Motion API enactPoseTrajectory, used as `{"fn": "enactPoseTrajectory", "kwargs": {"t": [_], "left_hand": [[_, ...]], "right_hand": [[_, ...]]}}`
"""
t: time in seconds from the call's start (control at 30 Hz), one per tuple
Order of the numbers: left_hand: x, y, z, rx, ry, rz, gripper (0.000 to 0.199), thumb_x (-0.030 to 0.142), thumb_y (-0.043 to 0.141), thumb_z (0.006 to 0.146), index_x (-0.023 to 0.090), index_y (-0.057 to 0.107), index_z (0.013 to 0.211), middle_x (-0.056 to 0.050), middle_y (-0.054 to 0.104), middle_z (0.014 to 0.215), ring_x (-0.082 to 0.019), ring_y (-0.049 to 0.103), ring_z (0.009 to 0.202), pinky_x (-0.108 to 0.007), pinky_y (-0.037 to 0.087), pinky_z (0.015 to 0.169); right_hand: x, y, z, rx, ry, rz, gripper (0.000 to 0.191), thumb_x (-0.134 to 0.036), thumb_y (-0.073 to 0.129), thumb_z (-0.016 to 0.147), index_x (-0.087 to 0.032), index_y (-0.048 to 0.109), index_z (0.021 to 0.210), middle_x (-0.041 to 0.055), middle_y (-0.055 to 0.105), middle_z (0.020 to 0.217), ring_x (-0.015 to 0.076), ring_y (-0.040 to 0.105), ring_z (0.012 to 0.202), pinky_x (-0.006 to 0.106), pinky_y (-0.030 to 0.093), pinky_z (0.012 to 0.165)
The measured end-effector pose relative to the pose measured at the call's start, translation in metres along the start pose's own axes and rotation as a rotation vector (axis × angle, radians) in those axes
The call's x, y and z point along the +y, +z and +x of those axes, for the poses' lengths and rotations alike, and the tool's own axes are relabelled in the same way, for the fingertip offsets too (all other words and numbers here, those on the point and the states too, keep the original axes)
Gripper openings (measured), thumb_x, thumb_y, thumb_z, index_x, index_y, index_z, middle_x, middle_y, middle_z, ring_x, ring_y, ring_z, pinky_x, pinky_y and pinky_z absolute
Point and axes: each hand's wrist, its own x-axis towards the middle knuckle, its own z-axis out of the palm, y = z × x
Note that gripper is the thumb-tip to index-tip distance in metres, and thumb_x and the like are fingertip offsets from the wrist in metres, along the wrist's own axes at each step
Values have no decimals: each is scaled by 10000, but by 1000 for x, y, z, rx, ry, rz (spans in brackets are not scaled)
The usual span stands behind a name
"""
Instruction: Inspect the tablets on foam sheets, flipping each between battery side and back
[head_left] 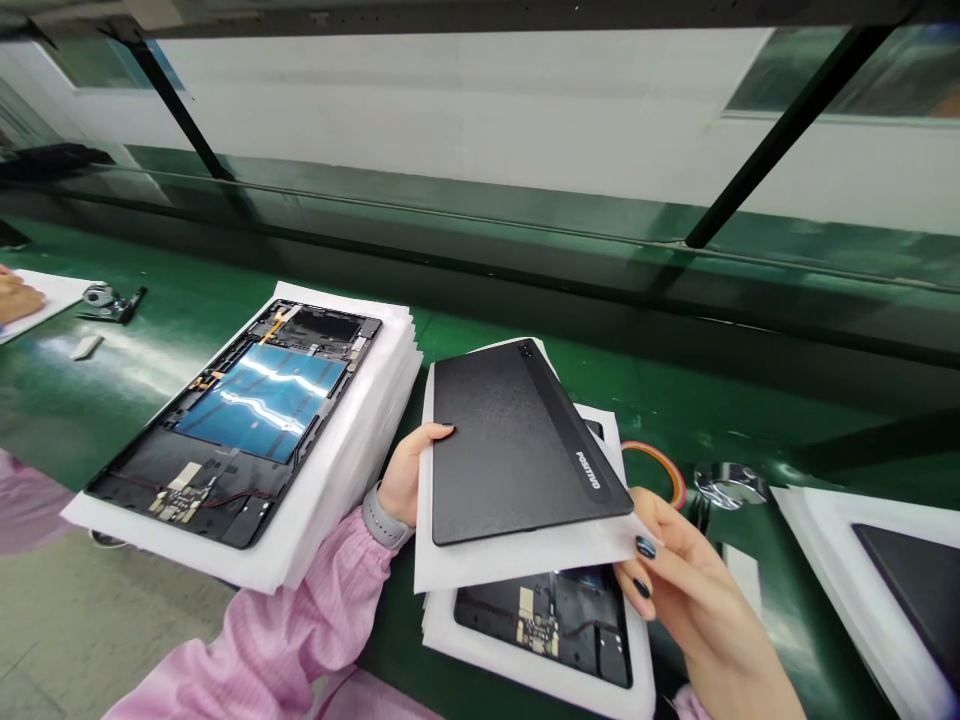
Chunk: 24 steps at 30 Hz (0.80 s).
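A black tablet back cover [510, 450] marked POSITIVO lies on a white foam sheet [480, 568], tilted above the bench. My left hand [411, 470] grips the cover and sheet at their left edge, thumb on top. At the lower right corner, my right hand [675, 565] pinches the white sheet between thumb and fingers. Beneath them is an opened tablet [551, 625] with its circuit board showing, resting on more white sheets. Left of my left hand stands a tall stack of white sheets [345, 490], topped by another opened tablet [247, 420] with a blue-filmed battery.
Rolls of tape, one orange [660, 465] and one clear [731, 485], lie on the green bench. At right is a stack of white sheets [817, 540] with a dark panel [919, 580]. Another person's hand [19, 298] rests far left, near a tape dispenser [109, 300].
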Motion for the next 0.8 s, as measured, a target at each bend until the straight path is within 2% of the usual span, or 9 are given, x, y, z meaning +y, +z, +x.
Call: {"fn": "enactPoseTrajectory", "kwargs": {"t": [0.1,0.2,0.3,0.37,0.47,0.57,0.63,0.8], "left_hand": [[1,1,-1,-6,6,-2,412,284,378,867,44,710,820,-146,737,661,-252,701,581,-352,549,625],[0,2,-2,-1,18,2,408,276,377,870,47,711,814,-141,732,644,-243,692,559,-344,547,613],[0,3,-2,21,30,9,408,268,369,881,53,709,813,-140,740,669,-246,701,581,-343,548,622],[0,3,-2,29,31,21,413,268,364,886,50,707,812,-143,740,671,-243,699,576,-341,546,625],[0,4,-2,22,8,29,405,262,368,888,46,702,815,-153,740,684,-243,704,595,-330,540,634],[-2,5,-1,19,-11,28,367,235,383,884,61,694,796,-133,734,665,-222,695,577,-308,528,631],[-3,3,0,10,-10,30,331,215,403,875,74,692,798,-113,731,653,-208,683,557,-300,519,628],[-6,-5,5,-124,-11,51,275,205,482,846,68,707,921,-102,759,746,-215,702,641,-306,521,714]], "right_hand": [[1,-5,-3,63,-43,-1,379,-328,776,802,-202,446,664,-47,508,517,73,462,392,167,359,425],[1,-6,-3,68,-60,-24,388,-324,769,803,-206,428,660,-35,533,511,86,483,403,173,355,434],[-1,-2,-2,65,-88,-14,293,-326,756,799,-217,496,718,-39,539,510,76,440,383,179,347,438],[-3,1,-1,84,-108,1,211,-326,762,776,-235,581,834,-49,532,533,67,418,373,182,344,436],[-5,4,0,151,-118,49,295,-355,784,733,-257,648,975,-43,541,613,83,466,416,193,389,447],[-4,5,2,247,-132,114,353,-429,805,665,-242,671,932,12,605,781,160,588,610,248,496,541],[-3,6,3,292,-138,124,403,-457,824,610,-233,676,912,37,620,885,203,615,724,279,527,591],[-3,6,3,294,-149,95,371,-459,838,612,-242,681,868,22,624,887,204,611,732,279,523,601]]}}
